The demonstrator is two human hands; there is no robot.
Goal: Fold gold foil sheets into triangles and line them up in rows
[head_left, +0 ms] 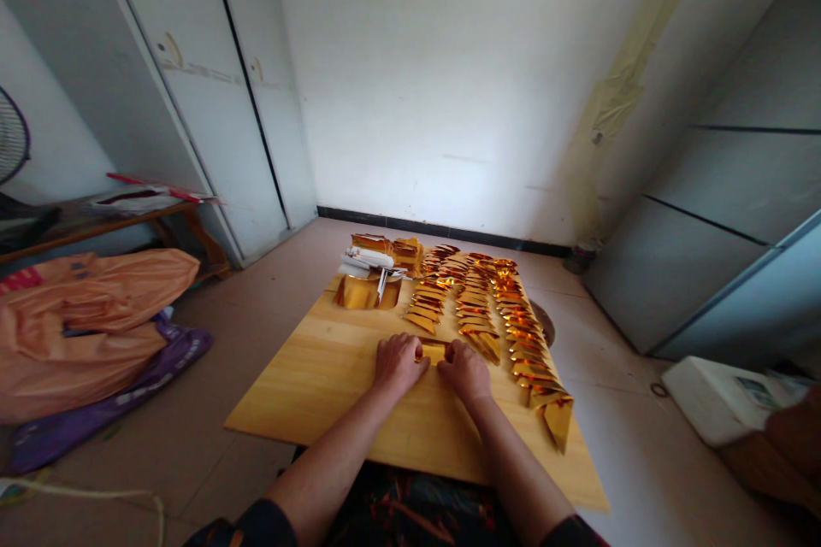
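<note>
Between my two hands a small sheet of gold foil paper (434, 354) lies low over the wooden board. My left hand (400, 361) has its fingers curled on the sheet's left end. At the right end my right hand (467, 371) grips it in the same way, fingers bent and thumb inward. Just beyond and to the right, folded gold paper pieces (475, 303) overlap in several rows. The longest row (522, 338) runs down the board's right side. My fingers hide both ends of the sheet.
The wooden board (308, 385) serves as a tabletop. At its far left lie a stack of gold sheets (365, 291) and a white bundle (367, 257). Orange and purple bags (96, 316) lie on the floor at left. A white box (718, 397) stands at right.
</note>
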